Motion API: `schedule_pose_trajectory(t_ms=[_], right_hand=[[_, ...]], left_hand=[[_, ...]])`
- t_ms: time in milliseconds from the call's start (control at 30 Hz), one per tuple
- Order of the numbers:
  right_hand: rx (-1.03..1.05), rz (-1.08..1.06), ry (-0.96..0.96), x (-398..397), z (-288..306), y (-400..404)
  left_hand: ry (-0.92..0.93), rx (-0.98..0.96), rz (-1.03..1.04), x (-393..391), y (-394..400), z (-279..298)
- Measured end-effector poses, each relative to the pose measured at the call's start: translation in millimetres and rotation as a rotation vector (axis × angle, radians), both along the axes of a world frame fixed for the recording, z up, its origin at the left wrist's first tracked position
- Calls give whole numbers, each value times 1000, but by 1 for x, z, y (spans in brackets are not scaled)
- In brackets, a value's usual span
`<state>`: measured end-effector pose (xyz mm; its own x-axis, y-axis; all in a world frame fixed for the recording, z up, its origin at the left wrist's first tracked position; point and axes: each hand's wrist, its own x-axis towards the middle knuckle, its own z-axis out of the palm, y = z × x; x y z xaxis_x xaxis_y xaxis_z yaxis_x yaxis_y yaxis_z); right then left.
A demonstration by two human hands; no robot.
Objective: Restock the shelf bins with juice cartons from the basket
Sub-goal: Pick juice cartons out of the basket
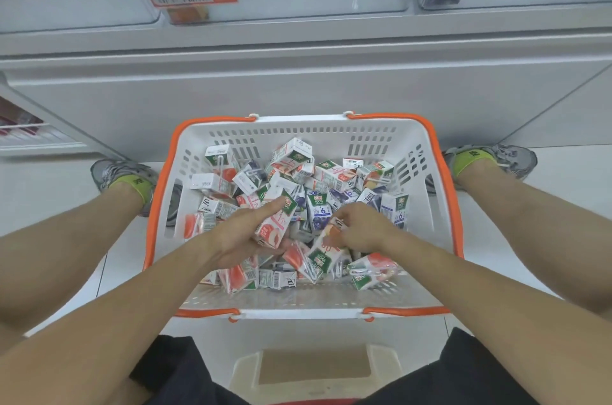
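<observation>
In the white plastic basket with orange rim (pixel 155 205), the left hand (pixel 241 235) grips a peach-printed carton (pixel 276 222); at three o'clock the right hand (pixel 361 229) seemingly pinches another (pixel 326 250). Light, stiff, slightly slick; hold across broad faces.

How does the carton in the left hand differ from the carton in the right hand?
The left hand holds a peach carton with its printed front up and its green label pointing away from the person. The right hand pinches another peach carton tilted the opposite way, green label toward the person. Both are small, white, and still over the basket.
</observation>
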<state>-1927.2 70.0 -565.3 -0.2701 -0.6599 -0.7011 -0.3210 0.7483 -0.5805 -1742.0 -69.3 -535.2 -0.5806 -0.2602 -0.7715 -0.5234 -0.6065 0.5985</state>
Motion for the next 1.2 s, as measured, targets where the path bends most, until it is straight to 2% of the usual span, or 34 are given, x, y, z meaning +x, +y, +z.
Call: schedule_pose_trajectory(t_ms=[67, 133, 200, 300, 400, 667, 767, 867, 933, 1033, 1200], right_hand=[[-33, -420, -335, -11, 14, -2], [-92, -689, -599, -15, 28, -3], [-158, -796, -786, -14, 39, -2], [-183, -725, -914, -3, 49, 0], [-178, -522, -837, 11, 54, -3], [-386, -150, -400, -4, 104, -17], [-543, -155, -367, -15, 137, -31], [-713, -169, -422, -13, 168, -55], [-773, -180, -392, -9, 190, -74], [-842, -200, -291, -12, 225, -102], [-1032, -274, -79, -31, 268, -146]], left_hand=[[17, 24, 94, -3, -1, 3], [48, 13, 136, -5, -3, 5], [36, -26, 151, -8, -5, 7], [51, -68, 179, -13, -1, 16], [102, -106, 143, -18, 3, 29], [145, -374, -21, -19, -33, 88], [159, -515, -158, -20, -56, 128], [193, -607, -208, -21, -76, 172], [258, -630, -235, -22, -84, 199], [322, -702, -146, -22, -102, 219], [387, -761, 135, -24, -141, 222]])
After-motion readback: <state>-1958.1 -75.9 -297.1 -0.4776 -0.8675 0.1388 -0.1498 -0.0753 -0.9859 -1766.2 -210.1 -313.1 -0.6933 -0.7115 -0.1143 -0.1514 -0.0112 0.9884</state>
